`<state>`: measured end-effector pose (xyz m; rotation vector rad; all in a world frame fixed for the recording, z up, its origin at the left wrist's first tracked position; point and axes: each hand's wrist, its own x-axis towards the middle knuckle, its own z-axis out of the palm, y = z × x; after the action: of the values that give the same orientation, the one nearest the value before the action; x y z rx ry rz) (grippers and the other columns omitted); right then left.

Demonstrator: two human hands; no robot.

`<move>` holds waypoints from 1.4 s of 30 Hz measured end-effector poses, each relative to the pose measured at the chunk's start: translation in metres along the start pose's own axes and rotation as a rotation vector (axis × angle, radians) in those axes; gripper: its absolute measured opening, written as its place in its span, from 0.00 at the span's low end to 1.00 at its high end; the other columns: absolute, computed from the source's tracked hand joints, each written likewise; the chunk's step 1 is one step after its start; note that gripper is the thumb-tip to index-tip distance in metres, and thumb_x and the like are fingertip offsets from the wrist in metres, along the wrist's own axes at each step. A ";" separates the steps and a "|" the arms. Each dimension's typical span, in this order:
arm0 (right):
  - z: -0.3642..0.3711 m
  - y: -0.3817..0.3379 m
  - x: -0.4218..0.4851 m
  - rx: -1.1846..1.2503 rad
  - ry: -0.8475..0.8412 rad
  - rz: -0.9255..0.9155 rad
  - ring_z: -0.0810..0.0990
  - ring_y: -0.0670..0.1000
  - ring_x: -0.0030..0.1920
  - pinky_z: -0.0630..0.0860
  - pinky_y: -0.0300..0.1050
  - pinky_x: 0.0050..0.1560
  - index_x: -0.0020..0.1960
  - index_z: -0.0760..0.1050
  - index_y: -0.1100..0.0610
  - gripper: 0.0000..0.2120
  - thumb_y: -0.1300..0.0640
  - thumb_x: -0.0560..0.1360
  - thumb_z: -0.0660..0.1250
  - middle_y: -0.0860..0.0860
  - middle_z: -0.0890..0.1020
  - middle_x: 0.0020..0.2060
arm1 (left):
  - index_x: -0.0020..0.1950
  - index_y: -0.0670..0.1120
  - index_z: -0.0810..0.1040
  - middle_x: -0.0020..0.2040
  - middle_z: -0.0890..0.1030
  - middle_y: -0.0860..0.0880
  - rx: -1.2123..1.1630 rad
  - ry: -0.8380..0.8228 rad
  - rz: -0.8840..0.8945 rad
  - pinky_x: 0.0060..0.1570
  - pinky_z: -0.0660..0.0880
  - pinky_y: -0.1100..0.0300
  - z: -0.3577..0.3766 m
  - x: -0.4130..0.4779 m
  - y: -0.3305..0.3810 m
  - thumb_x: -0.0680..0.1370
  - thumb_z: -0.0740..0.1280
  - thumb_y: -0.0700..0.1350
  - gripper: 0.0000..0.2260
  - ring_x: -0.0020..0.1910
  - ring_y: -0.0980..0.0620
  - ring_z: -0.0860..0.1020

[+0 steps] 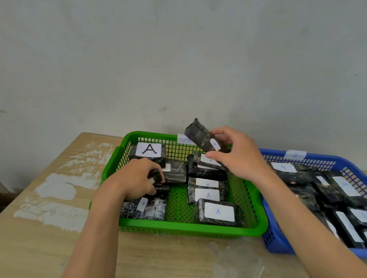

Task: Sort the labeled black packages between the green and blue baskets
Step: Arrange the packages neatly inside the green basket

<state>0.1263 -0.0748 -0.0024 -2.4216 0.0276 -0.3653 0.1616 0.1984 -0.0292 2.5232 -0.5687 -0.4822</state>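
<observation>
The right hand [239, 157] is pinching a tilted, black film-wrapped rectangular package labeled A [199, 136] between thumb and fingers, above the far rim of the green plastic mesh basket [185, 228]. The left hand [137, 180] is curling around a small black wrapped package [157, 174] inside that basket. Bare mesh floor [178, 203] is lying open just right of this grip. The blue plastic mesh basket [273, 237], packed with packages, is sitting right of the right-hand grip.

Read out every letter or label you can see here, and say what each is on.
"A": tag on green basket rim.
"A", large, black: back-left package.
"A": front-right package.
"A": package behind it.
"A", faint: held package in right hand.
"B": tag on blue basket rim.
Other labels: too blurred.
</observation>
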 end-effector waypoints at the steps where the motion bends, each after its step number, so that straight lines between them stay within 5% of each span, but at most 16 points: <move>1: 0.002 0.001 0.003 -0.074 -0.013 -0.047 0.80 0.44 0.55 0.70 0.38 0.51 0.66 0.77 0.44 0.25 0.51 0.71 0.80 0.43 0.82 0.56 | 0.49 0.56 0.83 0.54 0.80 0.51 -0.013 0.034 0.008 0.39 0.72 0.62 -0.002 0.000 -0.001 0.72 0.78 0.39 0.13 0.45 0.56 0.78; 5: 0.011 0.001 0.022 -0.387 -0.190 -0.172 0.74 0.55 0.65 0.72 0.51 0.62 0.75 0.71 0.49 0.28 0.52 0.77 0.74 0.51 0.76 0.63 | 0.50 0.56 0.84 0.59 0.82 0.50 -0.037 -0.021 -0.014 0.51 0.72 0.58 -0.002 0.001 -0.002 0.70 0.80 0.39 0.16 0.53 0.49 0.79; 10: 0.020 0.004 0.033 -0.536 -0.257 -0.208 0.71 0.56 0.66 0.72 0.56 0.62 0.74 0.70 0.47 0.24 0.51 0.80 0.70 0.51 0.78 0.63 | 0.52 0.55 0.85 0.63 0.81 0.48 -0.011 -0.026 -0.042 0.51 0.72 0.57 0.004 0.005 -0.003 0.69 0.81 0.37 0.17 0.59 0.46 0.79; 18: 0.038 0.011 0.027 -0.642 -0.211 -0.223 0.71 0.54 0.63 0.77 0.52 0.52 0.74 0.72 0.50 0.22 0.55 0.81 0.69 0.52 0.73 0.59 | 0.51 0.54 0.85 0.58 0.82 0.50 -0.023 -0.012 -0.027 0.50 0.71 0.57 0.003 0.006 -0.005 0.70 0.80 0.38 0.15 0.53 0.48 0.79; 21: 0.035 0.008 0.029 -0.703 -0.209 -0.235 0.71 0.55 0.64 0.73 0.51 0.56 0.74 0.72 0.49 0.22 0.51 0.81 0.69 0.51 0.75 0.60 | 0.50 0.55 0.86 0.55 0.82 0.51 -0.014 0.016 -0.007 0.51 0.72 0.57 0.002 0.006 -0.005 0.70 0.80 0.39 0.14 0.52 0.49 0.78; 26: 0.028 -0.013 0.016 -0.423 -0.134 -0.265 0.77 0.52 0.62 0.75 0.52 0.60 0.68 0.77 0.48 0.18 0.50 0.79 0.70 0.48 0.81 0.59 | 0.49 0.53 0.86 0.48 0.83 0.53 -0.008 0.136 0.072 0.43 0.72 0.63 -0.002 0.005 -0.001 0.72 0.79 0.40 0.10 0.45 0.55 0.79; 30: 0.038 -0.035 -0.008 -0.110 -0.408 -0.243 0.81 0.42 0.54 0.79 0.42 0.54 0.67 0.75 0.43 0.27 0.40 0.71 0.77 0.42 0.84 0.57 | 0.47 0.57 0.85 0.38 0.82 0.62 -0.113 0.256 0.232 0.35 0.66 0.73 -0.007 0.000 0.005 0.73 0.78 0.42 0.09 0.39 0.64 0.78; 33: 0.048 -0.038 -0.018 -0.017 -0.351 -0.257 0.80 0.37 0.47 0.74 0.36 0.48 0.62 0.79 0.44 0.19 0.43 0.73 0.76 0.34 0.83 0.46 | 0.47 0.56 0.86 0.39 0.84 0.62 -0.268 0.303 0.364 0.40 0.71 0.73 -0.009 -0.005 0.010 0.73 0.78 0.43 0.08 0.40 0.64 0.81; 35: 0.043 -0.036 -0.019 0.059 -0.309 -0.194 0.81 0.34 0.44 0.75 0.32 0.48 0.60 0.82 0.44 0.15 0.47 0.73 0.77 0.31 0.83 0.41 | 0.49 0.56 0.86 0.43 0.86 0.57 -0.374 0.318 0.369 0.46 0.77 0.64 -0.009 -0.005 0.011 0.75 0.77 0.45 0.07 0.42 0.60 0.83; 39: 0.017 -0.019 -0.015 0.140 -0.254 -0.032 0.86 0.44 0.46 0.81 0.52 0.57 0.54 0.84 0.46 0.11 0.51 0.73 0.78 0.43 0.88 0.45 | 0.54 0.58 0.83 0.45 0.86 0.56 -0.457 0.404 0.285 0.49 0.80 0.56 -0.009 -0.001 0.005 0.81 0.68 0.51 0.05 0.45 0.56 0.84; 42: -0.006 -0.006 -0.015 0.117 -0.192 0.026 0.86 0.45 0.45 0.81 0.51 0.58 0.49 0.83 0.43 0.10 0.53 0.71 0.80 0.42 0.88 0.45 | 0.53 0.58 0.80 0.39 0.83 0.51 -0.559 0.420 0.246 0.39 0.78 0.62 -0.010 -0.002 0.002 0.84 0.64 0.51 0.05 0.36 0.54 0.81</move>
<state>0.1097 -0.0722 0.0023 -2.3273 -0.0455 -0.1180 0.1636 0.2017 -0.0196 1.9086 -0.4873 -0.0036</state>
